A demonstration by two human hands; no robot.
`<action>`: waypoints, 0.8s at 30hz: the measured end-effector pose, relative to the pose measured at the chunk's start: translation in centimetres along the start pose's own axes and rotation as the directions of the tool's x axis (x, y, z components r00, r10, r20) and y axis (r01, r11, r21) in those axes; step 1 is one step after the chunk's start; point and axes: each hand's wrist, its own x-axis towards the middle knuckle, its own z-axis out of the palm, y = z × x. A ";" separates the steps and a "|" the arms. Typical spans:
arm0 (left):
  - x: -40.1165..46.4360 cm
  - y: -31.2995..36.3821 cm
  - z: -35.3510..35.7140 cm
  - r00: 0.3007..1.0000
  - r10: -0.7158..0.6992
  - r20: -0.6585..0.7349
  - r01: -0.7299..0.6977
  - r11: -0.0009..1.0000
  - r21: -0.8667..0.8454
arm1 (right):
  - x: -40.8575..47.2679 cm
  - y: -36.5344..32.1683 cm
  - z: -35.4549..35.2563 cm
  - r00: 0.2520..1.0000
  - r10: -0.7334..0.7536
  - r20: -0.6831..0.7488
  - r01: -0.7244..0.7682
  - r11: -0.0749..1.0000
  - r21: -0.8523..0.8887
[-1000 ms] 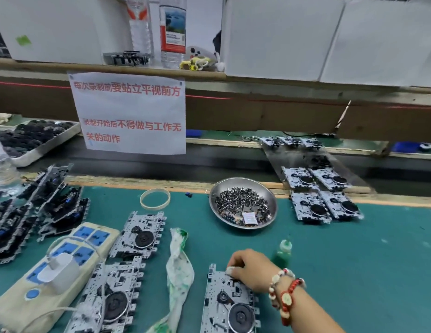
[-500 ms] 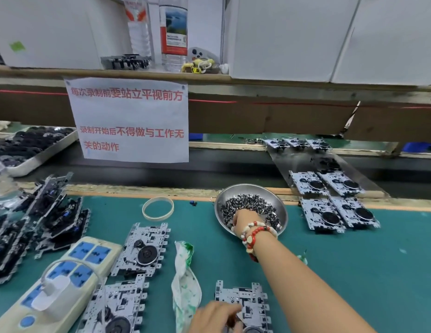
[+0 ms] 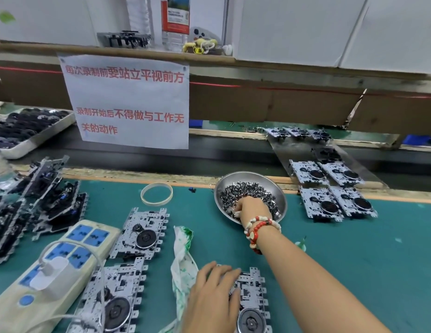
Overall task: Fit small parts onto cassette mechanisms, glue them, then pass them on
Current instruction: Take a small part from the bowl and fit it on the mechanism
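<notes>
Nearest me, my left hand [image 3: 213,294] rests on the mechanism [image 3: 251,296], fingers loosely spread over its upper left corner and pressing it to the green mat [image 3: 378,272]. A second ago that hand was out of view, and my right hand [image 3: 254,209] sat on this same mechanism. Now the right arm reaches beyond it into the steel bowl [image 3: 279,188], fingers curled down into the small parts [image 3: 243,191]. Whether they pinch one yet, I cannot tell. I judge this a fresh pick: one part to fetch, then fit and glue here.

Left of the bowl lie a stained rag [image 3: 183,255], two more mechanisms [image 3: 140,234] and a power strip [image 3: 65,255]. Just right of my forearm, the green glue bottle [image 3: 301,245] peeks out.

Right of the bowl, finished mechanisms [image 3: 330,203] sit on a metal ramp [image 3: 368,171], ready to pass on.

Behind the bowl hangs a paper sign [image 3: 128,102] in red Chinese: "每次录制前要站立平视前方" and "录制开始后不得做与工作无关的动作". Above it stand bottles [image 3: 174,18]; their labels are too blurred to read.
</notes>
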 end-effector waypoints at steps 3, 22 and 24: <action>0.0 0.1 0.3 0.998 -0.013 0.064 0.014 1.000 -0.025 | -0.6 0.1 0.3 0.996 -0.010 -0.089 0.009 1.000 -0.017; 0.2 1.2 0.7 0.969 -0.179 0.171 0.204 0.969 -0.137 | -14.9 6.8 5.2 0.980 0.107 -0.165 0.048 0.682 0.730; 0.5 1.0 1.0 0.966 -0.198 0.166 0.224 0.962 -0.154 | -14.5 6.8 5.2 0.979 0.101 -0.180 0.061 0.693 0.718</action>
